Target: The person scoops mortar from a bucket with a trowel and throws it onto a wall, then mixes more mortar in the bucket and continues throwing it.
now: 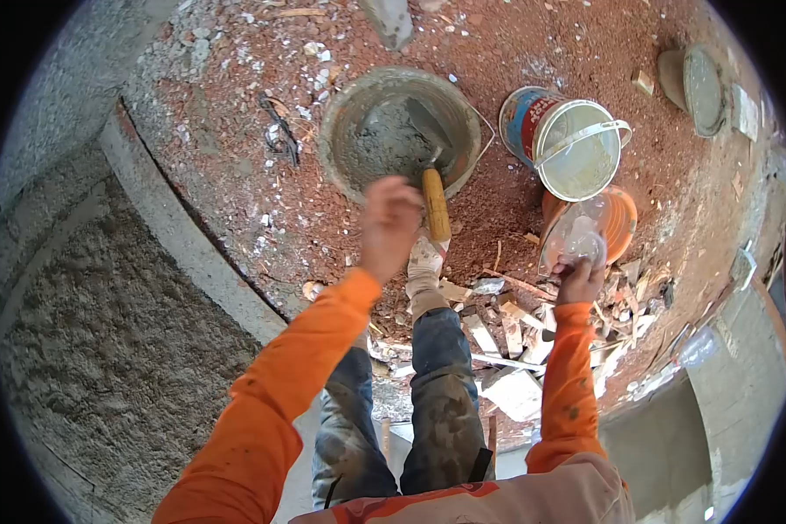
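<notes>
My left hand (389,227), smeared by motion, is over the near rim of a round mortar bucket (334,162). Just right of that hand is the wooden handle of a trowel (435,203); its blade rests in the wet grey mortar (384,140) inside the bucket. My right hand (582,272) grips a clear plastic bottle (573,237) whose full shape I cannot make out. The bottle is in front of an orange bucket (620,223) lying tilted. Against it stands a paint bucket (526,122) with a white handle and cloudy contents at its opening.
Broken wood and rubble (515,327) lie near my feet on the red soil. A concrete edge (162,205) runs along the left. Another grey bucket (700,92) is at far right, and a second clear bottle (697,348) lies lower right.
</notes>
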Tool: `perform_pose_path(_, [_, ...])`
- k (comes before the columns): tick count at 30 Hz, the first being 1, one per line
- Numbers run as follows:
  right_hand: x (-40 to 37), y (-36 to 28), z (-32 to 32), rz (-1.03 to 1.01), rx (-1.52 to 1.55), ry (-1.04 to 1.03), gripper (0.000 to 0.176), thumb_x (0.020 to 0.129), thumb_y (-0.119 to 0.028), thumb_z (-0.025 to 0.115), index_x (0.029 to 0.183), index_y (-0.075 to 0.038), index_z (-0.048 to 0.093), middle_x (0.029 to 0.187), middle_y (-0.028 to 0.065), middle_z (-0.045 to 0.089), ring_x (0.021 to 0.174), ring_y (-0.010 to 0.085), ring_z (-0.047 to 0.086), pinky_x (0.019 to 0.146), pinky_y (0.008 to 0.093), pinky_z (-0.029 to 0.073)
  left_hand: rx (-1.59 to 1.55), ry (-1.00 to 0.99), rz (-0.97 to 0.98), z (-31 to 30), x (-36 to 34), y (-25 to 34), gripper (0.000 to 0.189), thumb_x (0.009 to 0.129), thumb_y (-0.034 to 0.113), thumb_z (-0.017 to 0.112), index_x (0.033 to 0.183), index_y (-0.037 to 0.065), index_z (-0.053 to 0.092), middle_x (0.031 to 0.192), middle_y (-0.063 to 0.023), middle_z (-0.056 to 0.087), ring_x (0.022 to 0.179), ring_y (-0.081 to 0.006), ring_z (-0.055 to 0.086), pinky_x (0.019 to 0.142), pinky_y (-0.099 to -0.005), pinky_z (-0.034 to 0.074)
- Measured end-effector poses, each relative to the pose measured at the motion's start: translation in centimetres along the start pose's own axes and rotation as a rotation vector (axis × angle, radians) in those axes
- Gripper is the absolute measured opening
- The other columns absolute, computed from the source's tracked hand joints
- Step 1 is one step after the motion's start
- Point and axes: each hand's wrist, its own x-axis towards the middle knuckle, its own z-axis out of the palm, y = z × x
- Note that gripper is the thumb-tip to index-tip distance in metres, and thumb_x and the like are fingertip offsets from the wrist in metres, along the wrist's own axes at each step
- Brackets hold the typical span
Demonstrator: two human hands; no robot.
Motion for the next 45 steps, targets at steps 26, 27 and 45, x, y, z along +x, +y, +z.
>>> perform_pose_path(26, [0.0,-1.9,-0.2,-0.104,0.084,0.149,0.043,0.084,-0.001,0.036,0.126,-0.008,0.026,0.081,0.0131,0.056,0.056,0.0172,0.054,0.048,0.0286,0.049,0.654,0.594,-0.279,-11.1,7.2,10.7,0.044,0.087,0.035,0.044,0.117,0.003,0.044,0.110,-0.0132,0.052,0.101,-0.0256,0.048,0.088,-0.0405,0.038])
perform_pose_path(27, [-0.2,-2.4,1.4,-0.105,0.082,0.144,0.043,0.084,-0.001,0.036,0.126,-0.008,0.026,0.081,0.0131,0.056,0.056,0.0172,0.054,0.048,0.0286,0.049,0.596,0.576,-0.322,-11.2,7.5,10.0,0.048,0.087,0.041,0.042,0.116,0.003,0.045,0.105,-0.0129,0.055,0.099,-0.0266,0.048,0.088,-0.0419,0.037])
perform_pose_path(45, [8.0,3.5,-2.4,0.603,0.402,0.315,0.047,0.085,-0.035,0.045,0.116,0.000,0.041,0.103,0.0175,0.053,0.075,0.0242,0.056,0.071,0.0356,0.049,0.901,0.146,-0.098,-7.2,5.3,1.2,0.030,0.074,0.013,0.065,0.101,0.000,0.060,0.123,-0.0173,0.047,0.106,-0.0223,0.050,0.086,-0.0289,0.043])
